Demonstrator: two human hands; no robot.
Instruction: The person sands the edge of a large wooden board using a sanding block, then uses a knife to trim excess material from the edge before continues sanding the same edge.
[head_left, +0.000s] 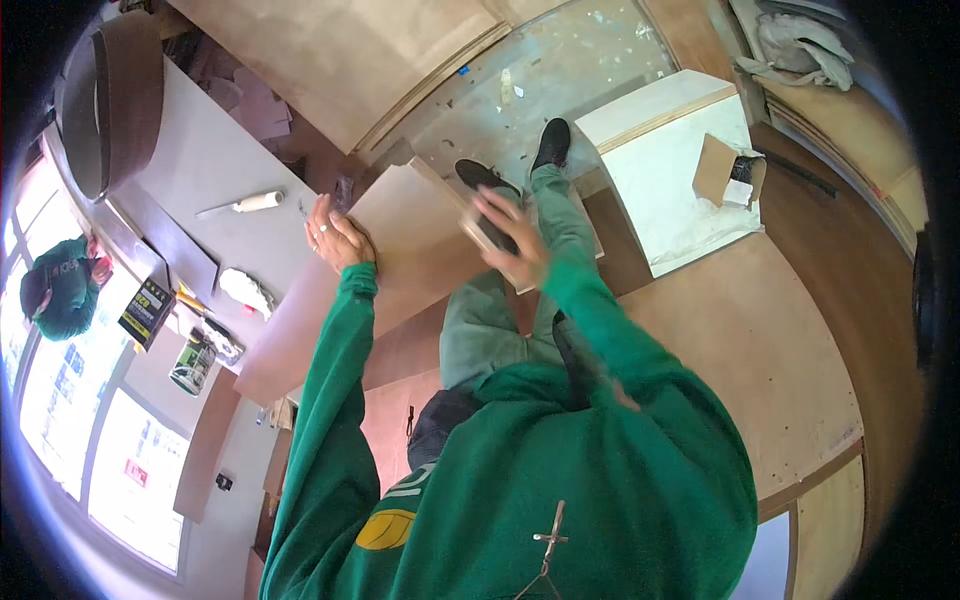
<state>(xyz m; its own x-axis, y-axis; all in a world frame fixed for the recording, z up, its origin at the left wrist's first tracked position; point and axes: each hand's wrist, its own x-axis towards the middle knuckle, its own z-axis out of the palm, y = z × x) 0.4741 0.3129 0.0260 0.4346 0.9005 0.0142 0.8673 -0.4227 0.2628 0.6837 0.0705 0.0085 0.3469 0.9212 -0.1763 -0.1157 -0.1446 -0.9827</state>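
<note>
A long brown wooden panel (405,225) lies in front of me, slanting from lower left to upper right. My left hand (340,243) rests flat on its far-left edge, fingers stretched out and a ring on one of them. Near the panel's right end, my right hand (520,245) is closed around a sanding block (490,230) with a dark face and a light wooden edge. The right hand and block are smeared by motion. Whether the block touches the panel's edge, I cannot tell.
At left, a pale table (190,150) bears a wooden-handled blade (250,203), a white rag (245,290) and a tin (190,365). A white box (665,165) carries an opened carton (715,170). Plywood (740,370) lies right. Another person (65,290) is at far left.
</note>
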